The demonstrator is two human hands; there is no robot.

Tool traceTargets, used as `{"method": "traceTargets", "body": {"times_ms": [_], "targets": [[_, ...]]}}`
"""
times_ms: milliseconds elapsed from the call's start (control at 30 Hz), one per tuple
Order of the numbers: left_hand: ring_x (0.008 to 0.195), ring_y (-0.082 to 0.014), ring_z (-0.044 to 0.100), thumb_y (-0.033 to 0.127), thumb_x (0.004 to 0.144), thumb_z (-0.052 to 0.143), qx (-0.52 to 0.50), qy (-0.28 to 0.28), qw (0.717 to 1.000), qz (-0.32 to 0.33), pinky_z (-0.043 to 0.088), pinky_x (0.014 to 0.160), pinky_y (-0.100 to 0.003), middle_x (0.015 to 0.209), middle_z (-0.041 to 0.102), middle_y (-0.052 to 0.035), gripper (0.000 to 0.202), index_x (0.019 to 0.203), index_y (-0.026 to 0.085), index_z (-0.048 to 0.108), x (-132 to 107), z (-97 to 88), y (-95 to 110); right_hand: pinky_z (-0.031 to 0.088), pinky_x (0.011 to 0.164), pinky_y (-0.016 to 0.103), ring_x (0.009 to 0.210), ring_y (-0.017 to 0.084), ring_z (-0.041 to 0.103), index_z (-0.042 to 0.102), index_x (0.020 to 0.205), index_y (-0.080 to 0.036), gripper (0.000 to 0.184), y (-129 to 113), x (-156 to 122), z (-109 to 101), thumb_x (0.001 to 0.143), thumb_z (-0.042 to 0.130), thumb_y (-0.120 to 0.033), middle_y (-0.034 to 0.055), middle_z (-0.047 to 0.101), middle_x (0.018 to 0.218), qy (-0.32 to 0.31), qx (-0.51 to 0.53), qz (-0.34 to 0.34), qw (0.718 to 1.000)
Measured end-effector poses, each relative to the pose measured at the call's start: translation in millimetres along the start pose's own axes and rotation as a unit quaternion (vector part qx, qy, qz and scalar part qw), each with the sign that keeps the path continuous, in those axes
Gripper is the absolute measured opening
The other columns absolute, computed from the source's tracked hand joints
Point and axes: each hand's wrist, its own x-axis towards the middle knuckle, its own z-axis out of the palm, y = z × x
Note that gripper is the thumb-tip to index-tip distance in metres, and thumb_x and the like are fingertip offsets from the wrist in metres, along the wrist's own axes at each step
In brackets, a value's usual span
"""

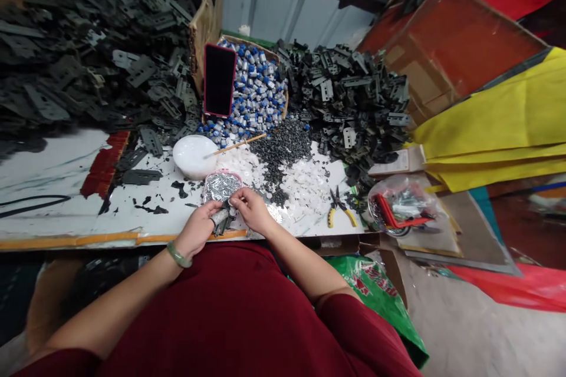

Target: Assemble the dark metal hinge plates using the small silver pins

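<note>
My left hand [201, 228] is closed around a dark grey plastic part [220, 221] near the table's front edge. The thumb and fingertips of my right hand [251, 210] are pinched together at the top of that same part; whatever small piece they hold is too small to make out. Just beyond both hands sits a pink-rimmed tray [222, 186] of small shiny metal pieces. Behind it stands a white bowl [194, 156] with a thin wooden stick [241, 144] laid across its rim. White flat discs [305, 188] and small dark pieces [287, 144] lie heaped to the right.
A phone [220, 80] leans against a box of blue-and-silver pieces [260, 88]. Dark plastic parts pile up at left [88, 65] and right [349, 106]. Yellow-handled pliers [340, 209] lie near the front edge, beside a plastic-lined container [402, 206].
</note>
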Motion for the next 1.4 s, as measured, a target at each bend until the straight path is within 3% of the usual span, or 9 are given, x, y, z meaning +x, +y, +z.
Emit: {"method": "traceTargets", "body": {"times_ms": [200,467,567,667,767,900,1000,1233,1400], "targets": [[0.091,-0.0229,0.064,0.019,0.052,0.068,0.012,0.001,1.000,-0.003,0.046,0.085,-0.036,0.081,0.071,-0.0054,0.033,0.084,0.014,0.067,4,-4.7,-5,0.040,0.071,0.025,0.072,0.012,0.051,0.055,0.074,-0.019,0.010,1,1,2,0.082,0.055,-0.024,-0.0006,0.056,0.075,0.017,-0.013,0.020,1.000],[0.076,-0.0176,0.062,0.016,0.058,0.065,0.137,-0.095,0.985,0.049,0.049,0.072,-0.029,0.078,0.066,-0.0007,0.025,0.082,0.019,0.057,-6,-14.7,6,0.044,0.060,0.025,0.058,0.011,0.053,0.050,0.074,-0.020,0.050,16,9,-5,0.051,0.080,-0.051,-0.0057,0.056,0.063,-0.130,0.231,0.117,0.957],[0.072,-0.0137,0.058,0.017,0.062,0.067,0.119,-0.121,0.985,0.042,0.046,0.064,-0.024,0.075,0.059,0.0024,0.024,0.079,0.020,0.051,-7,-13.9,3,0.044,0.060,0.025,0.061,0.011,0.053,0.054,0.073,-0.018,0.039,20,32,-19,0.060,0.078,-0.046,-0.0041,0.058,0.065,-0.164,0.135,0.084,0.974],[0.073,-0.0121,0.054,0.018,0.064,0.069,0.094,-0.122,0.987,0.033,0.045,0.066,-0.022,0.074,0.055,0.0031,0.024,0.077,0.019,0.049,-5,-11.3,-1,0.045,0.069,0.027,0.072,0.014,0.055,0.059,0.078,-0.017,0.018,22,75,-42,0.078,0.065,-0.035,0.0006,0.061,0.076,-0.018,-0.065,0.041,0.997],[0.072,-0.0121,0.052,0.017,0.063,0.070,0.079,-0.116,0.990,0.019,0.044,0.067,-0.023,0.073,0.053,0.0033,0.025,0.076,0.019,0.048,-4,-9.9,-3,0.043,0.081,0.031,0.091,0.019,0.055,0.064,0.094,-0.017,0.015,21,125,-64,0.085,0.053,-0.021,0.0070,0.062,0.095,0.099,-0.285,0.008,0.953],[0.074,-0.0134,0.052,0.018,0.063,0.071,0.067,-0.103,0.992,0.014,0.045,0.069,-0.025,0.073,0.053,0.0025,0.026,0.076,0.019,0.049,-6,-9.5,1,0.042,0.083,0.033,0.104,0.024,0.050,0.063,0.112,-0.021,0.029,14,170,-75,0.087,0.050,-0.019,0.0102,0.058,0.111,0.054,-0.455,-0.044,0.888],[0.075,-0.0138,0.053,0.019,0.060,0.073,0.055,-0.089,0.995,0.000,0.045,0.068,-0.024,0.074,0.055,0.0020,0.028,0.076,0.019,0.050,-6,-9.1,6,0.042,0.081,0.033,0.102,0.025,0.050,0.065,0.106,-0.020,0.025,14,172,-75,0.089,0.047,-0.022,0.0110,0.058,0.110,0.017,-0.504,-0.057,0.862],[0.055,-0.0101,0.050,0.026,0.057,0.075,0.016,-0.054,0.996,-0.066,0.040,0.046,-0.020,0.068,0.057,0.0038,0.033,0.079,0.019,0.051,2,-4.9,8,0.040,0.086,0.033,0.100,0.024,0.050,0.064,0.106,-0.017,0.025,35,122,-69,0.091,0.045,-0.021,0.0106,0.062,0.106,0.068,-0.471,-0.073,0.876],[0.057,-0.0097,0.053,0.023,0.056,0.076,-0.001,-0.059,0.997,-0.054,0.043,0.048,-0.020,0.068,0.058,0.0038,0.033,0.078,0.018,0.052,-1,-0.1,9,0.038,0.086,0.036,0.106,0.026,0.046,0.062,0.110,-0.015,0.027,26,135,-70,0.089,0.045,-0.018,0.0135,0.061,0.108,0.062,-0.485,-0.071,0.869]]}}
